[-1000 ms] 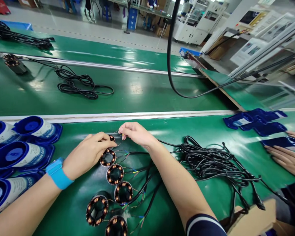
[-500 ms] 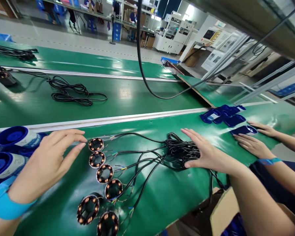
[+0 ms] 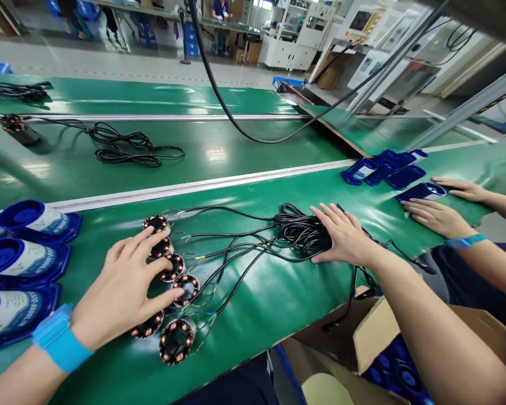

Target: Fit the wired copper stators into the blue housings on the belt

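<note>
Several copper-wound motor stators (image 3: 177, 340) lie in a row on the near green table (image 3: 261, 304), each trailing a black cable. My left hand (image 3: 124, 289), with a blue wristband, rests flat over the row with fingers spread, covering the middle ones. My right hand (image 3: 343, 236) lies open on the bundle of black cables (image 3: 299, 232) to the right, pressing it against the table.
Blue-and-white cylindrical housings (image 3: 23, 259) lie at the left. A co-worker's hands (image 3: 436, 216) rest on blue parts (image 3: 383, 169) at the right. A coiled black cable (image 3: 126, 149) lies on the conveyor belt behind. An open cardboard box (image 3: 362, 360) sits below the table edge.
My left hand came down from hovering at the left onto the stator row. My right hand stays on the cable bundle, which shifted slightly left with it.
</note>
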Demonstrator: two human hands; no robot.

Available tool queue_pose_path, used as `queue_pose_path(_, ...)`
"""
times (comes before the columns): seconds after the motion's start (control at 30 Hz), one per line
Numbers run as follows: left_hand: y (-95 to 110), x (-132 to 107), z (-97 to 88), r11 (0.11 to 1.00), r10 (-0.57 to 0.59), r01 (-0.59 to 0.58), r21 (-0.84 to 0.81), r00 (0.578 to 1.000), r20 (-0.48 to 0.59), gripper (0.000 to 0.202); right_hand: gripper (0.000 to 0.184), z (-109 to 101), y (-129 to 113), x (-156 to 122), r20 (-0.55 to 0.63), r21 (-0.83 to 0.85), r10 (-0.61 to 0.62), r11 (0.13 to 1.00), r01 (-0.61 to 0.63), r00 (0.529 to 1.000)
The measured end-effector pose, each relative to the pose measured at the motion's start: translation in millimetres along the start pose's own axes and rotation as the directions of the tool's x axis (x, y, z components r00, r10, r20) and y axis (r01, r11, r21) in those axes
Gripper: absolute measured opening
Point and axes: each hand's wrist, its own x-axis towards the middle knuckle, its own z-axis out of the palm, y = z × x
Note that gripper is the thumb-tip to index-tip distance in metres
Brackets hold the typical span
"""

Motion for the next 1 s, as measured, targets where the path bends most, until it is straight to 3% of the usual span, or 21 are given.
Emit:
queue_pose_path(0.13,10.4,1.2,-4.0,0.998,-0.06,0.06,0.027,0.998,0.028,0.038,0.137,-3.3,11.8,11.1,0.157,0.045,-0.06,0.998,0.053,0.986)
queue_pose_path(0.23,11.2,-2.1,-11.4,0.996,-0.093,0.093,0.0,0.995,0.024,0.037,0.133,-4.9,19.9,19.3,0.171,0.075,-0.106,0.993,0.094,0.98)
queue_pose_path(0.33,7.6,-14.6,-24.2,0.972,-0.223,0.221,-0.085,0.975,-0.015,0.045,0.124,-6.5,24.8,29.2,0.211,0.1,-0.139,0.988,0.12,0.968)
queue_pose_path(0.43,7.0,-40.4,-34.6,0.901,-0.402,0.389,-0.19,0.915,-0.034,0.06,0.108,-8.3,26.1,37.3,0.232,0.142,-0.176,0.979,0.146,0.957)
queue_pose_path(0.53,23.6,-74.1,-30.8,0.855,-0.497,0.476,-0.204,0.866,-0.063,0.085,0.098,-7.9,22.5,40.3,0.151,0.16,-0.221,0.967,0.197,0.964)
queue_pose_path(0.63,60.9,-94.3,-8.5,0.903,-0.429,0.423,-0.074,0.892,-0.142,0.116,0.081,-5.2,13.4,38.9,0.119,0.111,-0.218,0.972,0.205,0.969)
queue_pose_path(0.7,86.7,-91.3,10.4,0.939,-0.327,0.34,0.044,0.928,-0.179,0.131,0.07,-4.6,8.0,35.4,0.122,0.05,-0.178,0.984,0.173,0.976)
queue_pose_path(0.8,105.4,-69.5,30.9,0.936,-0.279,0.314,0.156,0.937,-0.212,0.138,0.062,-11.4,10.2,25.4,0.081,0.003,-0.13,0.991,0.13,0.988)
queue_pose_path(0.87,101.4,-54.3,36.2,0.926,-0.297,0.331,0.18,0.935,-0.193,0.133,0.058,-22.8,20.7,15.2,0.01,0.039,-0.097,0.995,0.097,0.995)
queue_pose_path(1.0,72.1,-34.5,34.5,0.937,-0.284,0.297,0.186,0.954,-0.096,0.128,0.054,-56.6,50.1,-12.1,-0.197,0.157,-0.019,0.986,0.05,0.98)
